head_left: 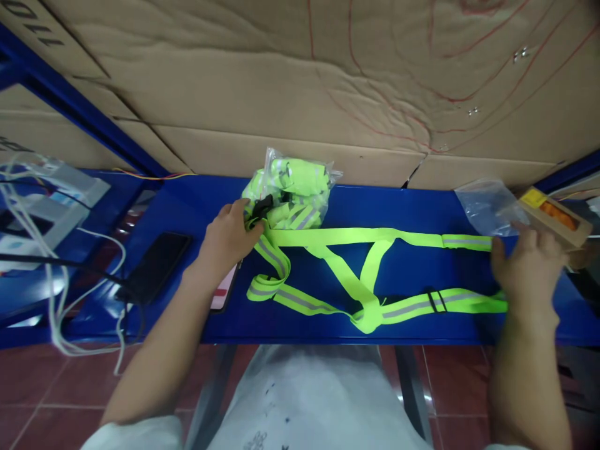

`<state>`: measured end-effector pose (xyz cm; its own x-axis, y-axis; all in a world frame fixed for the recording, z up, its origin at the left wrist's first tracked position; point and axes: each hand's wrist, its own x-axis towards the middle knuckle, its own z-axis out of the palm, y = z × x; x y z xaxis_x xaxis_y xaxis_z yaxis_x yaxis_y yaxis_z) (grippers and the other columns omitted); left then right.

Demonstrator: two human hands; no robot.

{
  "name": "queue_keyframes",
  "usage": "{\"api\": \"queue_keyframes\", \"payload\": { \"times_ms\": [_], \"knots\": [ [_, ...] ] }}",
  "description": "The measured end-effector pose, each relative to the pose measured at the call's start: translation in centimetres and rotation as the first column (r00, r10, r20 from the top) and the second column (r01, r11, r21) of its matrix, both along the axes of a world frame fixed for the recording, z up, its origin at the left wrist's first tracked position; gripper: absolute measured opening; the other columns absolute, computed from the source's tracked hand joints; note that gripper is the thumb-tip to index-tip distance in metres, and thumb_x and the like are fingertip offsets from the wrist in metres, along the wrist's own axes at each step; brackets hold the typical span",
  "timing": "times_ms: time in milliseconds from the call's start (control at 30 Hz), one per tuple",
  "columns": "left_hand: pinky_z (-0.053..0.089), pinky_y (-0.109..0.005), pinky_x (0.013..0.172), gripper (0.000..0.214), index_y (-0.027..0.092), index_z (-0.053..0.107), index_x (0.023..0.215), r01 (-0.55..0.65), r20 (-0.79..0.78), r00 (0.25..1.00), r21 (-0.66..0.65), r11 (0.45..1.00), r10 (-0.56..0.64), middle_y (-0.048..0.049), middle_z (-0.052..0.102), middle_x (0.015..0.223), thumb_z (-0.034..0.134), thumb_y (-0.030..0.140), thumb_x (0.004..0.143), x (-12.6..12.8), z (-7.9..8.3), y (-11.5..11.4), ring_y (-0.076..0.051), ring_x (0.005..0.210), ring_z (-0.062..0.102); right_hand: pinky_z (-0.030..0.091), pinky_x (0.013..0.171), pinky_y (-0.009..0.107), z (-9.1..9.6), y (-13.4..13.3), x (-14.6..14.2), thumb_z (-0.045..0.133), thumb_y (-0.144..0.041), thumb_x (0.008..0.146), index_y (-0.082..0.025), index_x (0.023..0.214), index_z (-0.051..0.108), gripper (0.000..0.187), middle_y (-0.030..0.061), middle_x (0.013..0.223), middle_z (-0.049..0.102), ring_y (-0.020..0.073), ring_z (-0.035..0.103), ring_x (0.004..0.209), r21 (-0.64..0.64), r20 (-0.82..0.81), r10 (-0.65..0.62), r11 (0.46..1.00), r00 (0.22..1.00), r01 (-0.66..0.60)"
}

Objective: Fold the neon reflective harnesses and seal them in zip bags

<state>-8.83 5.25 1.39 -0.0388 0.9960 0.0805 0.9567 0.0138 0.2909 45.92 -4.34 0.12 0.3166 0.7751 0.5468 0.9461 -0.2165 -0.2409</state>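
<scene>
Our left hand (227,234) pinches the reflective harness (344,276), seemingly to straighten its far strap (332,237); whether our right hand (530,269) grips, we cannot tell.

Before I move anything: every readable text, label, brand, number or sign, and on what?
"110", apparently upside down: brown cardboard backing, top left.
Too blurred or small to read: black print lower on that backing's left edge; blue label on the white boxy device; dark marks on the white fabric shirt.
None legible: neon-yellow reflective strap harness.
No readable brand anywhere.
</scene>
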Motion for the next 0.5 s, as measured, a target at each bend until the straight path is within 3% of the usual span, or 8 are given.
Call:
{"api": "queue_keyframes", "payload": {
  "times_ms": [33, 100, 200, 267, 333, 367, 433, 500],
  "knots": [
    [0.055, -0.050, 0.093, 0.059, 0.018, 0.054, 0.145, 0.025, -0.024, 0.999, -0.011, 1.000, -0.025, -0.0172, 0.066, 0.117, 0.057, 0.043, 0.091, -0.1, 0.0, 0.2, -0.039, 0.111, 0.067, 0.040, 0.111, 0.071, 0.3, -0.2, -3.0, 0.063, -0.032, 0.091, -0.026, 0.130, 0.063, 0.039, 0.0197, 0.135, 0.065, 0.0425, 0.054, 0.139, -0.004, -0.020, 0.186, 0.982, 0.982, -0.186],
    [0.054, -0.048, 0.091, 0.053, 0.020, 0.060, 0.141, 0.058, -0.057, 0.997, -0.023, 0.998, -0.060, -0.0152, 0.069, 0.111, 0.054, 0.043, 0.093, -0.6, 0.1, 0.2, -0.037, 0.106, 0.068, 0.042, 0.117, 0.063, 0.5, -0.7, -9.0, 0.058, -0.035, 0.098, -0.038, 0.145, 0.054, 0.047, 0.0115, 0.145, 0.062, 0.0353, 0.055, 0.141, -0.108, -0.112, 0.540, 0.828, 0.834, -0.551],
    [0.054, -0.044, 0.088, 0.045, 0.022, 0.068, 0.132, 0.062, -0.037, 0.997, 0.019, 0.998, -0.061, -0.0131, 0.070, 0.108, 0.051, 0.043, 0.096, -1.9, 0.4, 0.1, -0.033, 0.099, 0.069, 0.040, 0.122, 0.062, -0.6, -1.3, -15.8, 0.059, -0.040, 0.100, -0.040, 0.159, 0.038, 0.063, 0.0073, 0.163, 0.046, 0.0335, 0.045, 0.151, -0.303, -0.186, 0.771, 0.545, 0.609, -0.782],
    [0.053, -0.039, 0.087, 0.040, 0.021, 0.072, 0.123, 0.059, 0.081, 0.994, 0.117, 0.991, -0.069, -0.0102, 0.071, 0.104, 0.053, 0.044, 0.095, -3.0, 0.5, 0.1, -0.028, 0.095, 0.068, 0.038, 0.125, 0.060, -1.9, -1.6, -17.9, 0.054, -0.042, 0.103, -0.035, 0.163, 0.033, 0.064, 0.0075, 0.168, 0.038, 0.0313, 0.038, 0.156, -0.389, -0.208, 0.818, 0.434, 0.537, -0.812],
    [0.054, -0.033, 0.081, 0.037, 0.018, 0.072, 0.114, -0.006, 0.342, 0.936, 0.262, 0.965, -0.087, -0.0052, 0.070, 0.094, 0.059, 0.044, 0.092, -4.1, 0.6, 0.5, -0.020, 0.083, 0.065, 0.035, 0.127, 0.060, -3.3, -1.9, -18.5, 0.050, -0.043, 0.106, -0.031, 0.164, 0.032, 0.062, 0.0080, 0.169, 0.035, 0.0297, 0.034, 0.158, -0.445, -0.183, 0.820, 0.422, 0.542, -0.790],
    [0.054, -0.030, 0.078, 0.035, 0.017, 0.071, 0.113, -0.077, 0.504, 0.857, 0.340, 0.937, -0.112, -0.0028, 0.069, 0.091, 0.062, 0.043, 0.090, -4.5, 0.6, 0.7, -0.016, 0.077, 0.062, 0.034, 0.127, 0.060, -3.8, -1.9, -18.4, 0.048, -0.043, 0.107, -0.030, 0.164, 0.032, 0.061, 0.0078, 0.170, 0.035, 0.0292, 0.032, 0.158, -0.461, -0.161, 0.815, 0.437, 0.557, -0.772],
    [0.055, -0.026, 0.077, 0.036, 0.017, 0.067, 0.113, -0.286, 0.766, 0.612, 0.448, 0.847, -0.199, -0.0001, 0.067, 0.093, 0.068, 0.038, 0.083, -5.2, 0.9, 1.2, -0.011, 0.073, 0.060, 0.031, 0.129, 0.059, -4.5, -2.0, -17.9, 0.047, -0.043, 0.108, -0.030, 0.164, 0.032, 0.060, 0.0064, 0.170, 0.034, 0.0284, 0.029, 0.160, -0.478, -0.116, 0.810, 0.461, 0.575, -0.747],
    [0.057, -0.026, 0.074, 0.039, 0.018, 0.062, 0.111, -0.464, 0.877, 0.406, 0.439, 0.770, -0.255, 0.0003, 0.065, 0.094, 0.069, 0.040, 0.079, -6.1, 1.4, 1.6, -0.011, 0.073, 0.061, 0.031, 0.129, 0.059, -4.7, -2.1, -17.4, 0.046, -0.042, 0.108, -0.030, 0.164, 0.033, 0.059, 0.0053, 0.171, 0.033, 0.0277, 0.027, 0.161, -0.488, -0.082, 0.808, 0.478, 0.583, -0.731]
  ]
}}
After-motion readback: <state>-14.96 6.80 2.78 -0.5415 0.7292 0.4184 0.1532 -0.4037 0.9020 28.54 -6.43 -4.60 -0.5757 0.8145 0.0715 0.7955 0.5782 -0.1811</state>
